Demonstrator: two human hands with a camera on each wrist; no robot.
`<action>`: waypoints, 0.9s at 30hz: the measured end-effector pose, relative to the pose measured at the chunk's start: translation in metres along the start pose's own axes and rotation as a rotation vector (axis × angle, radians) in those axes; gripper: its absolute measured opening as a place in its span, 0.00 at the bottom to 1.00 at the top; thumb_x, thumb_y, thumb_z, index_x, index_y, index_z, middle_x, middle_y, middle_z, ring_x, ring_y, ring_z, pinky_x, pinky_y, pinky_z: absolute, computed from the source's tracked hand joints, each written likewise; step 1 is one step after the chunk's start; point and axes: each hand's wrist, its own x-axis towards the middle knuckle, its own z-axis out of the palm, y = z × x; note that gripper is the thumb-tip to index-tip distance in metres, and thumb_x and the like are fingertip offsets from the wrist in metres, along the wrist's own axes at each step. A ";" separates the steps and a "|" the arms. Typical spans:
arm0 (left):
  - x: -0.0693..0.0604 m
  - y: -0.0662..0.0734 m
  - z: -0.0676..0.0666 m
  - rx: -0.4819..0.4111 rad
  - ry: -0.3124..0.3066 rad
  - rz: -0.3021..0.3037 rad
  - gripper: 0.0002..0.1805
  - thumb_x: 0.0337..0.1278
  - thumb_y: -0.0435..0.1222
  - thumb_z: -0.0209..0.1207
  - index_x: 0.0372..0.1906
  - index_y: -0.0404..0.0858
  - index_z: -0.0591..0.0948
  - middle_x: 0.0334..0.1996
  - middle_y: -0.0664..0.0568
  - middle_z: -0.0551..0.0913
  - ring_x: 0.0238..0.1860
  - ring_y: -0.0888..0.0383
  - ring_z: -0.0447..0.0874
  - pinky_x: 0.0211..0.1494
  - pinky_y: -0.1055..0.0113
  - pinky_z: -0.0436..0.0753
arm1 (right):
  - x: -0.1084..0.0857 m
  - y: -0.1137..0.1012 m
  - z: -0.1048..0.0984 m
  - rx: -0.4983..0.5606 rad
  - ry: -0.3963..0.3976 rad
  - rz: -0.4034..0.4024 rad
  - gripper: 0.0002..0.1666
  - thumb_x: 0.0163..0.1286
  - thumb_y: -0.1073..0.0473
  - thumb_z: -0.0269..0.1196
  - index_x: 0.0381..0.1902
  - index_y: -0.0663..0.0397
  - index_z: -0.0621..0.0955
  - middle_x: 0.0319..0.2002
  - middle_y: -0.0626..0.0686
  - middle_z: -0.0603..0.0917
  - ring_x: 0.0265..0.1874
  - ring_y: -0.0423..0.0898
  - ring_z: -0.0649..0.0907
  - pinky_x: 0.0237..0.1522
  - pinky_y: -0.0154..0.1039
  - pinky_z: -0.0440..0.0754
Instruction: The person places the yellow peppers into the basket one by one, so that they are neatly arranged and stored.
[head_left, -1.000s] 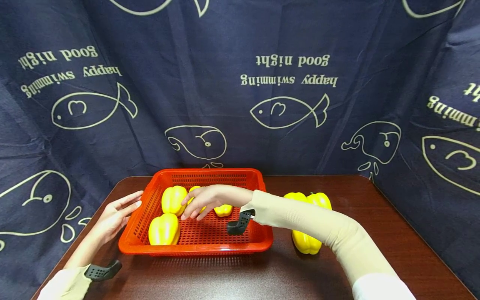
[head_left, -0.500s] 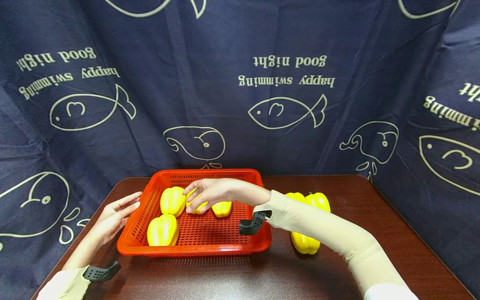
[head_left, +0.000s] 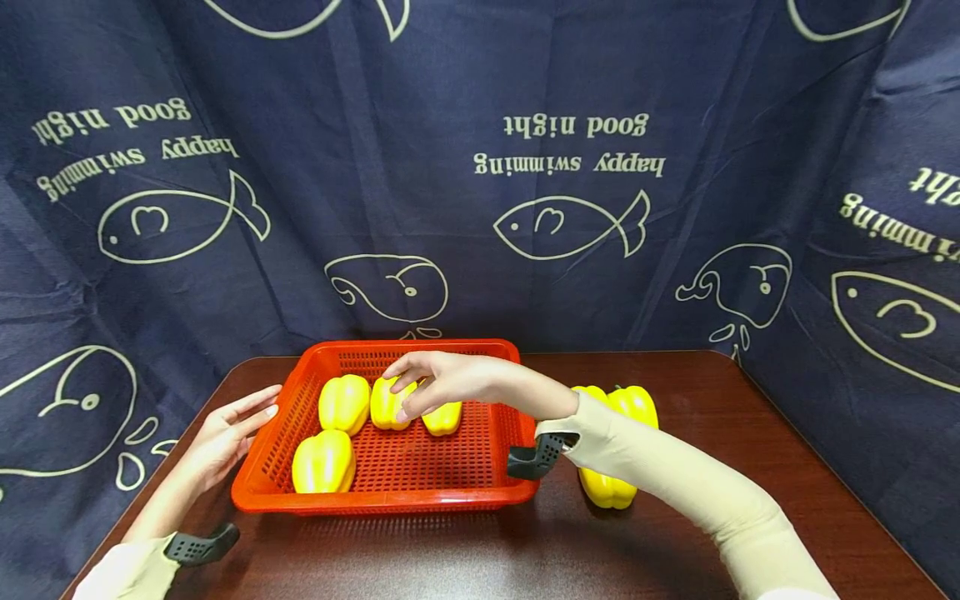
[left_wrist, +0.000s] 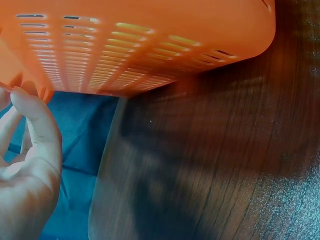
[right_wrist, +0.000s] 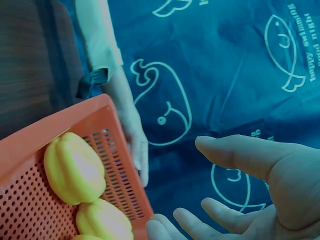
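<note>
A red-orange plastic basket (head_left: 390,502) with slotted walls sits on the table and holds several yellow bell peppers (head_left: 343,403). At its left side, my left hand (head_left: 225,440) touches the rim with its fingertips, the fingers mostly straight. The left wrist view shows the thumb (left_wrist: 37,112) up against the basket's edge. Over the basket's right half hovers my right hand (head_left: 453,381), its fingers relaxed and apart with nothing between them. It partly covers two peppers, one (head_left: 390,406) in the middle and one (head_left: 442,420) to its right.
More yellow bell peppers (head_left: 634,405) lie on the dark wooden table (head_left: 720,450) right of the basket, partly hidden by my right sleeve. A navy curtain (head_left: 465,300) with fish and whale drawings hangs behind the table and along both sides.
My right hand has drawn back to the right from the left part of the basket, uncovering more of the middle pepper. My left hand stays at the rim.
</note>
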 end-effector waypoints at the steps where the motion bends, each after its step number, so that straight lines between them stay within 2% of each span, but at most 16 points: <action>1: 0.000 0.000 0.000 0.001 -0.001 0.000 0.21 0.69 0.30 0.50 0.59 0.53 0.78 0.46 0.70 0.83 0.42 0.67 0.85 0.42 0.71 0.85 | -0.003 0.000 -0.001 0.008 0.003 -0.007 0.34 0.62 0.65 0.63 0.66 0.58 0.66 0.61 0.57 0.74 0.49 0.44 0.80 0.55 0.39 0.80; 10: 0.001 0.000 0.000 -0.018 -0.012 0.015 0.21 0.69 0.28 0.50 0.58 0.52 0.79 0.46 0.69 0.83 0.43 0.67 0.85 0.42 0.71 0.85 | -0.030 0.002 -0.011 -0.014 0.036 -0.038 0.34 0.63 0.66 0.64 0.66 0.58 0.67 0.62 0.57 0.74 0.58 0.51 0.79 0.57 0.37 0.79; 18: 0.001 0.001 0.001 0.000 0.003 -0.001 0.20 0.69 0.30 0.50 0.59 0.53 0.78 0.46 0.70 0.83 0.42 0.68 0.85 0.42 0.72 0.85 | -0.055 0.009 -0.023 -0.048 0.049 -0.088 0.34 0.62 0.67 0.64 0.65 0.60 0.67 0.64 0.60 0.72 0.58 0.50 0.78 0.57 0.40 0.79; 27: 0.001 0.000 -0.001 -0.019 0.007 -0.014 0.21 0.69 0.29 0.50 0.58 0.54 0.79 0.46 0.71 0.83 0.42 0.67 0.86 0.42 0.72 0.85 | -0.078 0.029 -0.036 -0.027 0.110 -0.053 0.35 0.62 0.65 0.65 0.66 0.57 0.67 0.64 0.59 0.71 0.58 0.52 0.77 0.55 0.43 0.81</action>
